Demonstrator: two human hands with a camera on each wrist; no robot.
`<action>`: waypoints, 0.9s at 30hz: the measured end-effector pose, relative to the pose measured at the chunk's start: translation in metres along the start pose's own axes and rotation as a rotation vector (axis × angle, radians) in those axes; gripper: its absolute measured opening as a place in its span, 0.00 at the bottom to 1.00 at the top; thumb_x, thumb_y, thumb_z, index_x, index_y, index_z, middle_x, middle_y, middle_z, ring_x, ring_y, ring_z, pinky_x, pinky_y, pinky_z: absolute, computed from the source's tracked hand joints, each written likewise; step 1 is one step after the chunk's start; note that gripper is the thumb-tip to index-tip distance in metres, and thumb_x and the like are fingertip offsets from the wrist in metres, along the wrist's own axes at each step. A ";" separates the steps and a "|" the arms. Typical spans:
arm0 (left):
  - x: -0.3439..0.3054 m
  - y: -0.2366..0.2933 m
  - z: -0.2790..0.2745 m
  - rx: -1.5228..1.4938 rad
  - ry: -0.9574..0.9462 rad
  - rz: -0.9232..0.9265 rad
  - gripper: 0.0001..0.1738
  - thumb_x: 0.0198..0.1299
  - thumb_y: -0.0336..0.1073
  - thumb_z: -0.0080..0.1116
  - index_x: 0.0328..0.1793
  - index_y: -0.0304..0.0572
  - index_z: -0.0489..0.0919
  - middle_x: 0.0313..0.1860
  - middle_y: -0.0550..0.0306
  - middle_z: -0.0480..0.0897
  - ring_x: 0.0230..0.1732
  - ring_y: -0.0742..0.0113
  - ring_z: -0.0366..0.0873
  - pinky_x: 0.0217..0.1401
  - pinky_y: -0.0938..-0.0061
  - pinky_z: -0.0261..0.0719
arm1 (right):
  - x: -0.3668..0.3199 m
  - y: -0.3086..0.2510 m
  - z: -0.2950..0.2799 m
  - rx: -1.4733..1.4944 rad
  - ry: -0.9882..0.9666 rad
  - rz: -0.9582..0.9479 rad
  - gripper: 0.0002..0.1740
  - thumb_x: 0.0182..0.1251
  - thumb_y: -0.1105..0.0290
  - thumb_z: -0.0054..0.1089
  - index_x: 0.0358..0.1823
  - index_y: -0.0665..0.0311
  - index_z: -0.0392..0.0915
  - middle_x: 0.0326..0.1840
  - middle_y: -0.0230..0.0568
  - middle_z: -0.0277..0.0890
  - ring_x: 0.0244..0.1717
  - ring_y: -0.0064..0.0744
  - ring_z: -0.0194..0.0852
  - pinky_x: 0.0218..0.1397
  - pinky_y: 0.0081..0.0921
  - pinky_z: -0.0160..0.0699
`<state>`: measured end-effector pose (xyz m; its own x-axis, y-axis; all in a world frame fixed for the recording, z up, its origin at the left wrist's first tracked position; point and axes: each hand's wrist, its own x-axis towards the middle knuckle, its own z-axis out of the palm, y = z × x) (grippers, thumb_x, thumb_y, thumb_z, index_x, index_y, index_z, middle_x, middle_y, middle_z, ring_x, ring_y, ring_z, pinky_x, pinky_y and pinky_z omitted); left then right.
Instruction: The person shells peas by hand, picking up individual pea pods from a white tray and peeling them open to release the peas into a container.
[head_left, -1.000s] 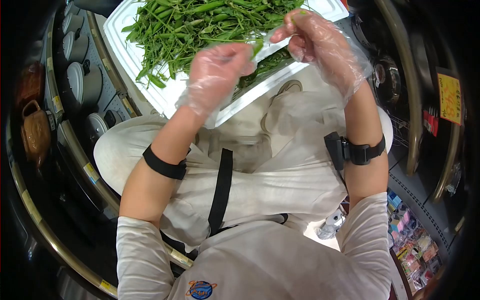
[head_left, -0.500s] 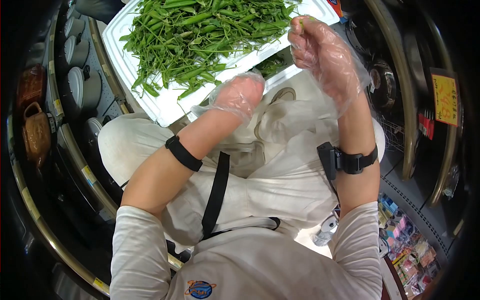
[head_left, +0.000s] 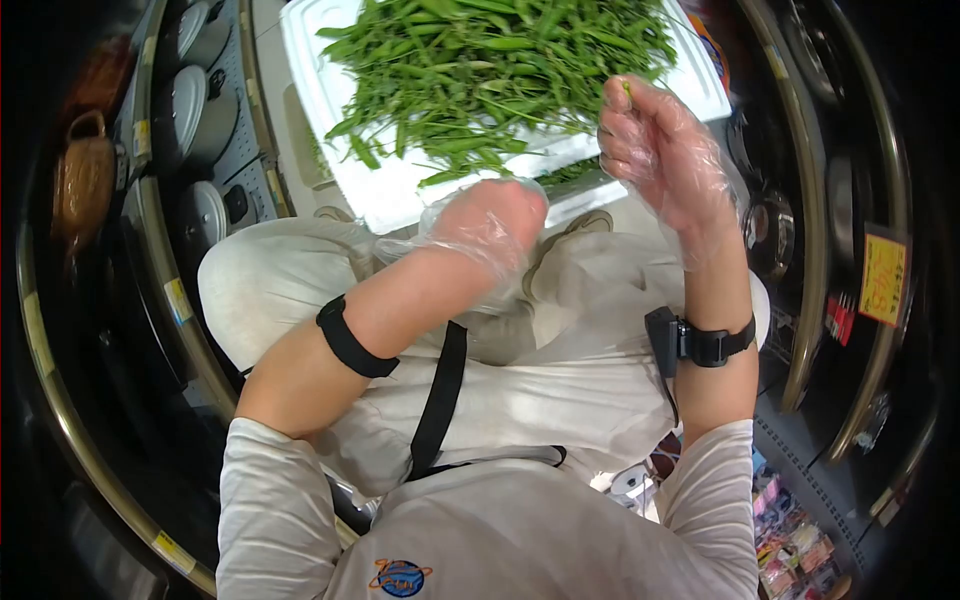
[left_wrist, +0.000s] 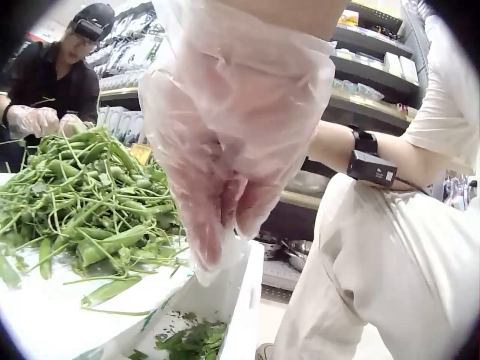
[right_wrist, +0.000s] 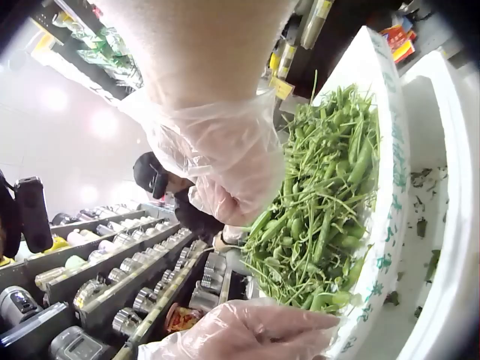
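Note:
A heap of green pea pods and stems (head_left: pixel 500 80) covers a white foam lid (head_left: pixel 335 95). Beneath its near edge is a foam box (left_wrist: pixel 255 281) with loose green leaves (left_wrist: pixel 196 341) inside. My right hand (head_left: pixel 675 155), in a clear plastic glove, pinches a small green bit (head_left: pixel 627 90) between thumb and fingertip at the heap's right edge. My left hand (head_left: pixel 490 220), gloved too, hangs in front of the lid with its back to the head camera. In the left wrist view its fingers (left_wrist: pixel 206 244) point down over the box, and nothing shows between them.
Across the heap a person in a dark cap (left_wrist: pixel 94 21) works at the pods with gloved hands (left_wrist: pixel 34 120). Shelves with lidded pots (head_left: pixel 205 115) stand on the left, and racks of pans with a yellow price tag (head_left: pixel 883 280) on the right.
My left hand has drawn back from beside the right hand, down and toward me; the green pod at its fingertips no longer shows. The right hand still holds its small green bit.

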<state>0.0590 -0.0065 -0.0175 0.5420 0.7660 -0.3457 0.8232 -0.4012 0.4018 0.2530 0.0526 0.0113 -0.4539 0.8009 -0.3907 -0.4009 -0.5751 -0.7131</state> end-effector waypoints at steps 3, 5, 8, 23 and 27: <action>-0.013 -0.014 -0.007 -0.074 -0.247 -0.095 0.11 0.57 0.29 0.53 0.40 0.37 0.85 0.39 0.39 0.85 0.44 0.44 0.85 0.46 0.59 0.84 | 0.020 0.011 0.022 -0.048 0.005 0.080 0.10 0.76 0.61 0.46 0.36 0.56 0.70 0.22 0.22 0.58 0.20 0.14 0.48 0.24 0.15 0.52; -0.026 -0.023 -0.012 -0.085 -0.279 -0.122 0.11 0.58 0.29 0.53 0.42 0.38 0.85 0.42 0.40 0.85 0.46 0.45 0.84 0.48 0.59 0.84 | 0.038 0.021 0.044 -0.084 -0.045 0.113 0.09 0.75 0.61 0.47 0.37 0.56 0.71 0.23 0.22 0.60 0.20 0.14 0.48 0.24 0.15 0.52; -0.048 -0.034 -0.027 -0.125 -0.420 -0.137 0.12 0.59 0.29 0.58 0.46 0.39 0.86 0.49 0.45 0.86 0.52 0.48 0.84 0.52 0.61 0.84 | 0.068 0.041 0.083 -0.213 -0.046 0.171 0.09 0.73 0.62 0.48 0.39 0.58 0.73 0.25 0.23 0.65 0.20 0.14 0.50 0.24 0.16 0.53; -0.059 -0.101 0.053 -0.391 -0.456 -0.508 0.14 0.52 0.34 0.68 0.46 0.47 0.88 0.46 0.56 0.87 0.49 0.58 0.85 0.47 0.60 0.83 | 0.313 0.188 0.219 -0.394 -0.017 0.454 0.12 0.76 0.72 0.31 0.45 0.67 0.68 0.27 0.34 0.72 0.21 0.19 0.63 0.24 0.18 0.66; -0.052 -0.082 0.066 -0.239 -0.502 -0.271 0.14 0.50 0.34 0.68 0.45 0.48 0.88 0.45 0.58 0.87 0.46 0.60 0.84 0.44 0.57 0.81 | 0.383 0.242 0.175 -0.442 0.072 0.398 0.15 0.74 0.65 0.40 0.49 0.68 0.72 0.36 0.46 0.78 0.27 0.31 0.75 0.29 0.26 0.80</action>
<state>-0.0253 -0.0469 -0.0887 0.3798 0.4718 -0.7957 0.9137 -0.0571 0.4022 -0.1572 0.1908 -0.2087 -0.4398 0.5563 -0.7050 0.1653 -0.7215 -0.6724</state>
